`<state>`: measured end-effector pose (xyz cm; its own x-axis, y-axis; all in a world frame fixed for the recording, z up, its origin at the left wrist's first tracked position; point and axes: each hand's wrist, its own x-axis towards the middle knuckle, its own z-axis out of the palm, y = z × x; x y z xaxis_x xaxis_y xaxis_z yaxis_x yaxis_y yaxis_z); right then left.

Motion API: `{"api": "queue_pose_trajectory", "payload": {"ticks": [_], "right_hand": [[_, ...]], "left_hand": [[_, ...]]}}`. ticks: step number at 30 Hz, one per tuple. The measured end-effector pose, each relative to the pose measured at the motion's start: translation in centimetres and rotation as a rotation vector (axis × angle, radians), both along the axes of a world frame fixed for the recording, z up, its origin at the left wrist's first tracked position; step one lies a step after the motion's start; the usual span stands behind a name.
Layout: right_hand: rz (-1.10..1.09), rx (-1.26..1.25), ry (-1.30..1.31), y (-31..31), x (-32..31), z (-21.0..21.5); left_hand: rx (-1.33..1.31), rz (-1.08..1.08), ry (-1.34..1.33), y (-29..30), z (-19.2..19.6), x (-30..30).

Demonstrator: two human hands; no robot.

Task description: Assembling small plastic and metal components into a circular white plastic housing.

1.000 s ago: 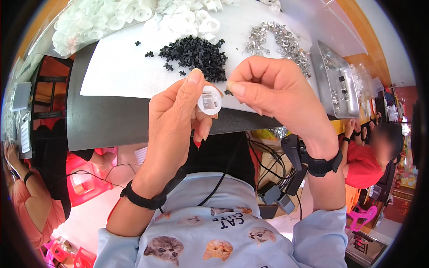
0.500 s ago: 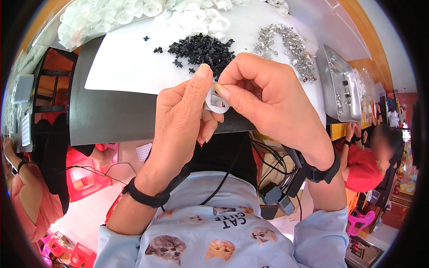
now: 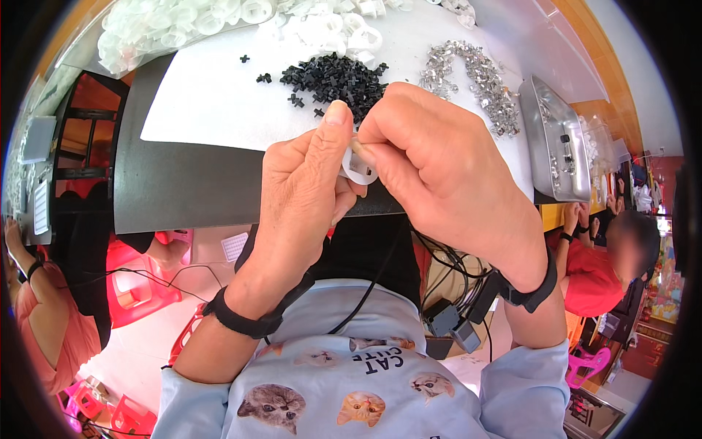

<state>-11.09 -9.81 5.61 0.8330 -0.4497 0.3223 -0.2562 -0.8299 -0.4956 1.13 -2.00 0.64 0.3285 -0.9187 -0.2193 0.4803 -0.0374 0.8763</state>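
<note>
Between my two hands, just off the table's near edge, is a round white plastic part [image 3: 362, 171] with a cut-out in its middle. My left hand [image 3: 307, 168] grips it from the left, thumb up along its side. The thumb and bent fingers of my right hand [image 3: 431, 154] pinch at its upper edge. Whether a small piece sits between those right fingertips is hidden. Behind my fingertips lies a heap of small black cross-shaped pieces [image 3: 333, 80], a few of them scattered to its left.
White round parts [image 3: 333, 33] pile at the back, beside a clear bag [image 3: 183, 25] of more. Small shiny metal pieces [image 3: 486, 80] lie on the white sheet [image 3: 212, 102]. A metal tray [image 3: 545, 146] stands at right. Co-workers [image 3: 596, 271] sit at both sides.
My right fingers have curled closer over the top of the white part. Both hands stay at nearly the same spot, and the view has shifted slightly.
</note>
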Motion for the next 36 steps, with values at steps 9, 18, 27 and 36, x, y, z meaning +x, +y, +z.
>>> {"api": "queue_pose_trajectory", "payload": {"ticks": [9, 18, 27, 36], "right_hand": [[-0.027, -0.077, 0.004, 0.2, -0.1, -0.5], [-0.021, 0.574, 0.076, -1.5, -0.7, -0.2], [-0.052, 0.857, -0.003, -2.0, -0.9, -1.7], [-0.256, 1.086, -0.055, 0.5, -1.8, -0.3]], "left_hand": [[0.003, -0.017, 0.014, 0.1, 0.0, 0.1], [-0.005, -0.098, -0.076, 0.5, 0.1, 0.2], [-0.020, -0.083, -0.051, 0.4, -0.3, 0.1], [-0.106, -0.057, -0.023, 0.4, -0.7, 0.2]]}}
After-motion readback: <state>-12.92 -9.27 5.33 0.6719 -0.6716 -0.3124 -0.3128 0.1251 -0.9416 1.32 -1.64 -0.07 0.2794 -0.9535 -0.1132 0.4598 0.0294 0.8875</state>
